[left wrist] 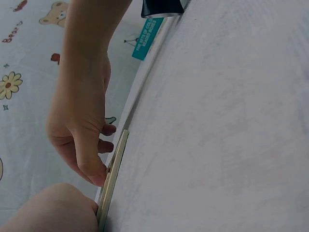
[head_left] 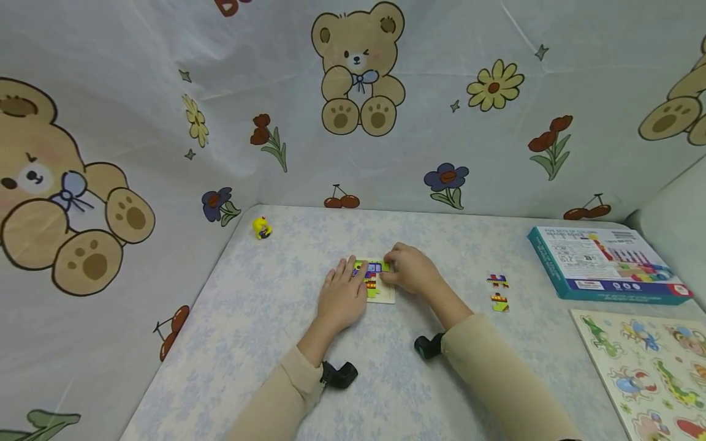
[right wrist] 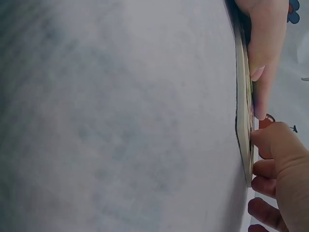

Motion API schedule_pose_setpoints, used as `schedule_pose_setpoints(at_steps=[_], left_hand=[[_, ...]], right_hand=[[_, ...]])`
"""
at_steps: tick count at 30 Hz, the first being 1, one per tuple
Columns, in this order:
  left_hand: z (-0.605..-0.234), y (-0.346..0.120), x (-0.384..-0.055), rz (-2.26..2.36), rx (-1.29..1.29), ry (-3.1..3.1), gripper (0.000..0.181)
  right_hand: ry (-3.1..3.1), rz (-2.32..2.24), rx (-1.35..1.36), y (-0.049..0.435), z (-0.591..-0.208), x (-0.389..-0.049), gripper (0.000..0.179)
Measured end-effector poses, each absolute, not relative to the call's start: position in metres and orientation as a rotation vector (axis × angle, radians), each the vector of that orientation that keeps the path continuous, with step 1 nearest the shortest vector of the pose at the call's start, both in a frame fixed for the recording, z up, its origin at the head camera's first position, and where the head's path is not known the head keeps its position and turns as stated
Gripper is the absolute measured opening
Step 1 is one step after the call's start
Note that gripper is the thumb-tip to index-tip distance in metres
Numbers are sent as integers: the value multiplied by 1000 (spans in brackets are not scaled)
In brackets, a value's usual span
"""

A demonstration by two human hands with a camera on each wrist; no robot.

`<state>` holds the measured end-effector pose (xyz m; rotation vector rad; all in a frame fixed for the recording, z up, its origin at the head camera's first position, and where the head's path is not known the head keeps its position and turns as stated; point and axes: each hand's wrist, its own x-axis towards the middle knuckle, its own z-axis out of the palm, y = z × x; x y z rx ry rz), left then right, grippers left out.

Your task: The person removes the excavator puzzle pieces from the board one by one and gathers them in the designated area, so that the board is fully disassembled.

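A small jigsaw board (head_left: 388, 296) lies flat on the table between both hands, its lower right part bare and pale. Fitted pieces show a green and blue vehicle picture (head_left: 375, 267). My left hand (head_left: 343, 297) rests with extended fingers over the board's left side, covering part of it. At the upper right corner, my right hand (head_left: 415, 269) has its thumb and curled fingers pinching a puzzle piece, mostly hidden by the fingers. The right wrist view shows the right thumb and fingers (right wrist: 270, 140) at the edge of the board (right wrist: 243, 116).
Two loose puzzle pieces, one purple and red (head_left: 498, 280) and one yellow-green (head_left: 500, 302), lie right of the hands. Farther right are a teal-edged box (head_left: 612, 263) and a board of insect pictures (head_left: 642, 373). A yellow toy figure (head_left: 261, 228) stands at the back left.
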<state>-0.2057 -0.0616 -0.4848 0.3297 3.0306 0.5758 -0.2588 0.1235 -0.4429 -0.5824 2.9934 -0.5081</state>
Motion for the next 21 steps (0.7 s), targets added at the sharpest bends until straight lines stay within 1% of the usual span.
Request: schedule_pose_setpoints(at_steps=[12,21], left_hand=[[-483,-61,-205,592,335,3034,53],[-483,-61,-205,585,333,3037,53]], right_hand=[[2944,-520,-661,122,-439,-262,35],[2919,-580,-673,126,-442,-263,36]])
